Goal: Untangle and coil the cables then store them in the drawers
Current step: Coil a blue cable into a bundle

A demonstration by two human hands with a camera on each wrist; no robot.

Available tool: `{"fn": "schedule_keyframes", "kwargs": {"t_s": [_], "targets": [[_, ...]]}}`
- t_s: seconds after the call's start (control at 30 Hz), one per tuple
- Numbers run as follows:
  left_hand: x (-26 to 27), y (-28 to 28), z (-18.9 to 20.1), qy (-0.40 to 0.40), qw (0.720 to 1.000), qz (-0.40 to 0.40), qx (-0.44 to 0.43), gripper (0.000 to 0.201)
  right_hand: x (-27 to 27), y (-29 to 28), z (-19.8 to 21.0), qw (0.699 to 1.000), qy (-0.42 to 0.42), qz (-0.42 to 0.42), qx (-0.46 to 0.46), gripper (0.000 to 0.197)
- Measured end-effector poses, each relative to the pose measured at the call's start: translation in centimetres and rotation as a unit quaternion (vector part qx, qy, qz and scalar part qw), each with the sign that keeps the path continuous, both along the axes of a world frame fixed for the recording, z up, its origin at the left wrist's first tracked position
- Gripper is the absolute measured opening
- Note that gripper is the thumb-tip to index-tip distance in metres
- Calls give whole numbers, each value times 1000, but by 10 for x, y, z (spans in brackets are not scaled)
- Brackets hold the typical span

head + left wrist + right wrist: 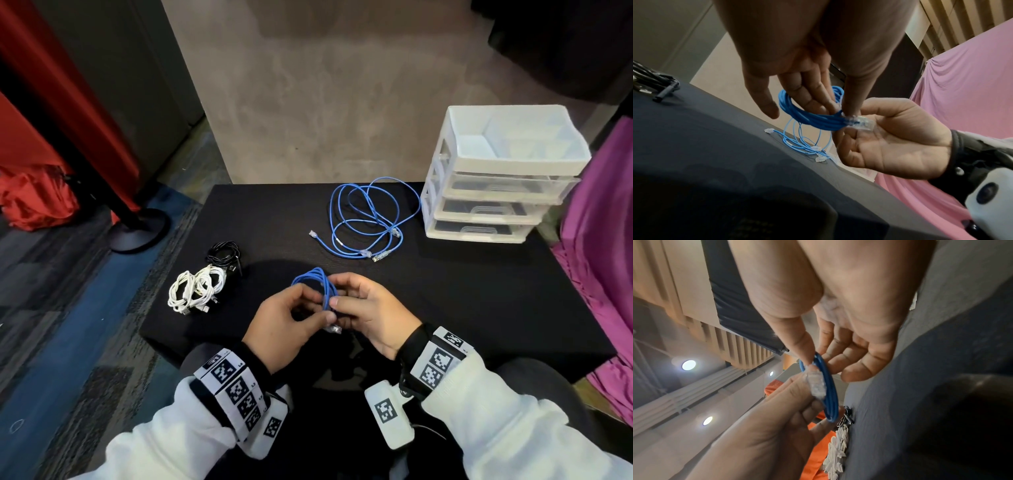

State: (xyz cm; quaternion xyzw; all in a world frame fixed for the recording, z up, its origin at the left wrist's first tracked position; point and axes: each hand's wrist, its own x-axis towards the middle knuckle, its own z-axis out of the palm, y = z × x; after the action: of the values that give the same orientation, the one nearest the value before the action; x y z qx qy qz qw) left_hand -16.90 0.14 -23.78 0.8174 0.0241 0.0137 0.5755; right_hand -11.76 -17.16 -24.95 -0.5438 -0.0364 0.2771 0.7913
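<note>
A small coiled blue cable (317, 284) is held just above the black table (445, 301), near its front edge. My left hand (301, 313) pinches the coil from the left, thumb (851, 110) against fingers. My right hand (342, 301) pinches it from the right, thumb on the strands (830, 394). The coil's clear plug (861, 125) sticks out toward me between both hands. A loose, uncoiled blue cable (370, 219) lies farther back on the table. The white three-drawer unit (496, 178) stands at the back right, all drawers closed.
Two coiled white cables (195, 287) and a coiled black cable (224, 255) lie at the table's left. A pink cloth (603, 257) hangs past the right edge. A red bag (34, 198) and a black stand base (140, 229) sit on the floor at left.
</note>
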Motion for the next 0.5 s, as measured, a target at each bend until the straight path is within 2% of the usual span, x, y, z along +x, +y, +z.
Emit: {"fn": "schedule_keyframes", "kwargs": {"t_s": [0.1,0.27,0.4,0.5], "targets": [[1,1,1,1,999,-4,-37,15,1,-2,2,998,48,2,38,31],[0,4,2,14,994,-36,-104,10,6,-2,3,991,97,12,88,39],[0,5,-3,-7,997,-38,-65,2,9,1,3,991,106,16,83,36],[3,5,-9,-19,1000,3,-15,18,6,5,2,993,92,11,71,36]]}}
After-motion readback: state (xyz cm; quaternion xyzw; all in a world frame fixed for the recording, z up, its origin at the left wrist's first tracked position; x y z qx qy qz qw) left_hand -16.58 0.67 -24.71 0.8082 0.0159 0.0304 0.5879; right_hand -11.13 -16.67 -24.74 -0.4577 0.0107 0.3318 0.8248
